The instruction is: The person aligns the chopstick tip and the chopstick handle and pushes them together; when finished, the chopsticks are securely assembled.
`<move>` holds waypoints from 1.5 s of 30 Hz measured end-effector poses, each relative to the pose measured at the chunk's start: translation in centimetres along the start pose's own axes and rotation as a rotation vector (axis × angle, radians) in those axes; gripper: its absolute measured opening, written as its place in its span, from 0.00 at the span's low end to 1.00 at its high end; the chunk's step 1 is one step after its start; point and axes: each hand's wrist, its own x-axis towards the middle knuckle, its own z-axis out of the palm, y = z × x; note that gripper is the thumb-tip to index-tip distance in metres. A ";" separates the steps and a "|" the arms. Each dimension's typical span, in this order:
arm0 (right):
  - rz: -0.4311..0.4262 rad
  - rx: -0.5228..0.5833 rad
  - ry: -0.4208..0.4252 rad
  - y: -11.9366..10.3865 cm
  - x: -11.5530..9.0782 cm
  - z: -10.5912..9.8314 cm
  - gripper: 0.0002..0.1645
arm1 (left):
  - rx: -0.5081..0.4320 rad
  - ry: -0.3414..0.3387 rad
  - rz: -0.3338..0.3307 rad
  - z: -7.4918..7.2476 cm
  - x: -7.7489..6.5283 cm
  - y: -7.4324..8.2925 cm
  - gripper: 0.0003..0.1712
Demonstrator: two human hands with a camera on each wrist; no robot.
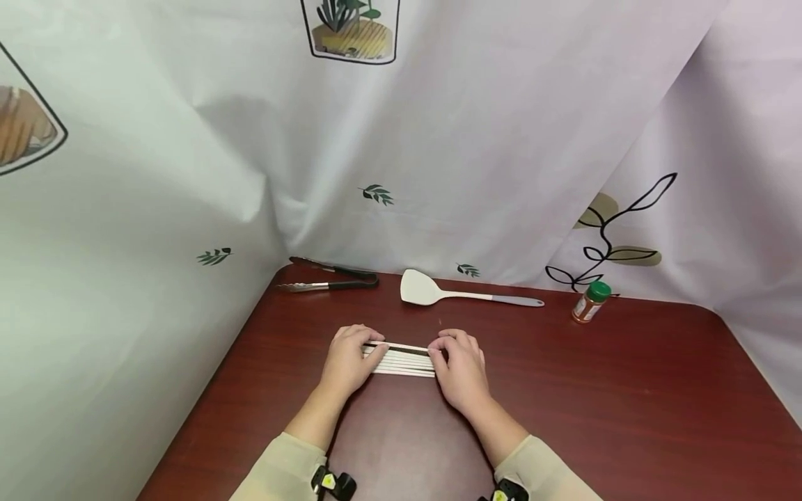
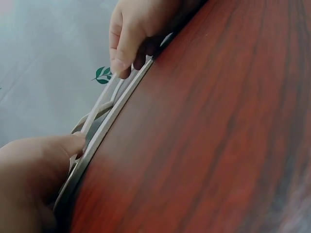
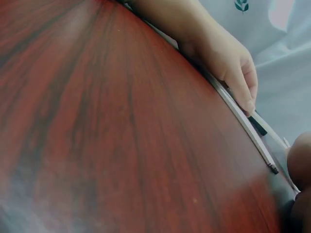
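A flat set of several thin white parallel bars [image 1: 404, 362], like a slatted rack, lies on the table between both hands. My left hand [image 1: 352, 356] pinches the left end of its far bar between thumb and fingers. At the other end, my right hand [image 1: 462, 369] pinches the same bar. In the left wrist view, this thin far bar [image 2: 99, 105] runs from one hand to the other, raised above the thicker near bar [image 2: 114, 115]. The near bar [image 3: 248, 127] lies along the tabletop in the right wrist view, with a small dark tip. Fingers cover both rack ends.
Tongs with black handles [image 1: 354, 284] lie at the back left. A white spatula [image 1: 421, 289] with a grey handle end rests behind the hands. A green-capped spice jar [image 1: 587, 306] stands at the back right. Patterned white cloth [image 1: 464, 174] hangs around the brown table [image 1: 614, 403].
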 end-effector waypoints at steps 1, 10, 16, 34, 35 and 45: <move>0.003 0.013 0.008 0.1 0.0 0.0 0.03 | 0.007 0.005 0.008 0.0 0.0 0.0 0.08; 0.002 0.125 0.050 0.7 0.0 -0.5 0.04 | 0.067 0.056 0.057 0.1 0.2 0.2 0.08; -0.087 0.127 0.104 1.0 -0.1 -0.7 0.03 | 0.078 0.084 0.070 0.0 0.2 0.4 0.09; -0.306 0.043 0.210 2.9 0.1 -2.4 0.11 | 0.105 0.124 0.165 0.9 0.2 1.4 0.11; -0.304 0.042 0.216 3.0 0.0 -2.6 0.11 | 0.102 0.122 0.173 1.1 0.2 1.6 0.11; -0.323 0.004 0.288 4.8 -0.4 -4.7 0.11 | 0.086 0.123 0.257 2.8 0.6 3.5 0.12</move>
